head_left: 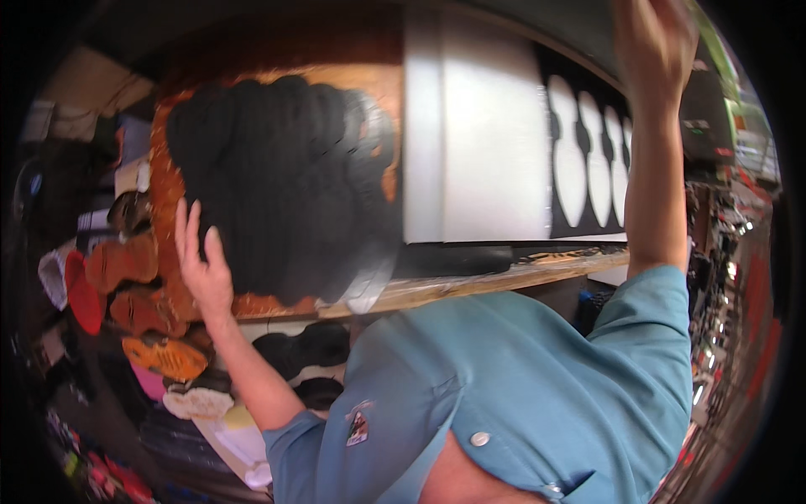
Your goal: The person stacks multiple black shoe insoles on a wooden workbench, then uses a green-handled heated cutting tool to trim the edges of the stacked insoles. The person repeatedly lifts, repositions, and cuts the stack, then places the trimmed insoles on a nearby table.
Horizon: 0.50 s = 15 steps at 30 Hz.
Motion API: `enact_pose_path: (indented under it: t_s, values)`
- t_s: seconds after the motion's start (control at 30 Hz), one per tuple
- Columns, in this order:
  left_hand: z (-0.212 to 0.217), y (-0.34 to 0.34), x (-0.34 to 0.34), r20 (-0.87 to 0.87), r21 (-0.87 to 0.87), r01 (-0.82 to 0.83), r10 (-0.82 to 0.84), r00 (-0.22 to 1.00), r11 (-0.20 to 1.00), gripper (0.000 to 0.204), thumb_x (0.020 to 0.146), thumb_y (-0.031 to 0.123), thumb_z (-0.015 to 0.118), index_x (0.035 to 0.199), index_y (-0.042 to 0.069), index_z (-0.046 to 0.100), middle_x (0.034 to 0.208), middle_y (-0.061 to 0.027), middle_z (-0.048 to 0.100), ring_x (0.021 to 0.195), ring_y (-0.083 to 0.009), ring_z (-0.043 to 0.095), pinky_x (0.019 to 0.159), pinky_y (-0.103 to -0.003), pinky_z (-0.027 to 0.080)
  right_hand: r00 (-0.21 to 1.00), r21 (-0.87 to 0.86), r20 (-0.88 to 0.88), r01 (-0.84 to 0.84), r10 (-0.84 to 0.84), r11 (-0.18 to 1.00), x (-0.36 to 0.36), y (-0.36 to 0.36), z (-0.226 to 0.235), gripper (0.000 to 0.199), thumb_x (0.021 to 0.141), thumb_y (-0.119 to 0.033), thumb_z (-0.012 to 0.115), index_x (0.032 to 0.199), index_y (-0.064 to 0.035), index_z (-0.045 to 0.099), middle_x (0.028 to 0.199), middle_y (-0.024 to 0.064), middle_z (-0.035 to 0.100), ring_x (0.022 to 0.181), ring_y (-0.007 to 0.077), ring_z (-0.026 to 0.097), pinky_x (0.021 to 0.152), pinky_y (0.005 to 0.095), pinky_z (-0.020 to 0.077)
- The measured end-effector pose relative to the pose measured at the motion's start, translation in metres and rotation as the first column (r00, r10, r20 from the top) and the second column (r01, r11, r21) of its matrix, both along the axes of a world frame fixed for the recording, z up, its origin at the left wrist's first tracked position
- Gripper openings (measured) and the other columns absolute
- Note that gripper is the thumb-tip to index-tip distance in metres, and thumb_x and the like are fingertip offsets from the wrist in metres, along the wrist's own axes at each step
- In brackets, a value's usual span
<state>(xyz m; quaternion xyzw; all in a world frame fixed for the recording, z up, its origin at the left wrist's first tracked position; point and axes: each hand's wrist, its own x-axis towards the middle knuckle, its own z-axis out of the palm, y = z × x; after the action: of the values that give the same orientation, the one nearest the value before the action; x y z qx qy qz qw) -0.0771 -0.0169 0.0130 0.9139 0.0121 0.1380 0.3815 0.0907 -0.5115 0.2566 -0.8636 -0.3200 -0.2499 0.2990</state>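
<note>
Near your bench's (470, 286) left edge you have one black pile (277, 185) (pieces uncountable) and, farther right, four visible white sole shapes (568, 160).

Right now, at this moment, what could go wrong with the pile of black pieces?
Two risks stand out. The overlapping black pieces are heaped unevenly, and the pile's near right corner appears to reach the bench's wooden front edge, so some might slide off. Only the left hand is near the pile, while the right hand is raised well away, so pieces slipping on the right side could be hard to catch.
</note>
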Motion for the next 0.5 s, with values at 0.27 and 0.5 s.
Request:
enact_pose_path:
  t_s: [0.27,0.5]
  values:
    - [0.013,0.004,0.006,-0.065,-0.065,0.008,-0.012,0.998,0.998,0.051,0.106,0.012,0.068,0.156,0.004,0.059,0.165,-0.0151,0.054,0.152,-0.0314,0.051,0.127,-0.043,0.038,-0.258,0.219,-0.911,0.355,0.321,0.909,-0.227,0.09,-0.147,0.087,0.106,-0.036,0.072,0.166,0.0113,0.031,0.168,0.0305,0.043,0.156,0.0347,0.046,0.129,0.0437,0.0391]
    - [0.009,0.002,0.006,-0.049,-0.088,-0.015,0.011,0.999,0.996,0.052,0.105,0.012,0.07,0.155,0.004,0.06,0.165,-0.0155,0.055,0.152,-0.0313,0.051,0.126,-0.043,0.039,-0.206,0.196,-0.841,0.745,0.5,0.637,-0.244,0.115,-0.162,0.094,0.104,-0.027,0.075,0.169,0.0114,0.018,0.16,0.0264,0.052,0.145,0.0293,0.057,0.125,0.04,0.0447]
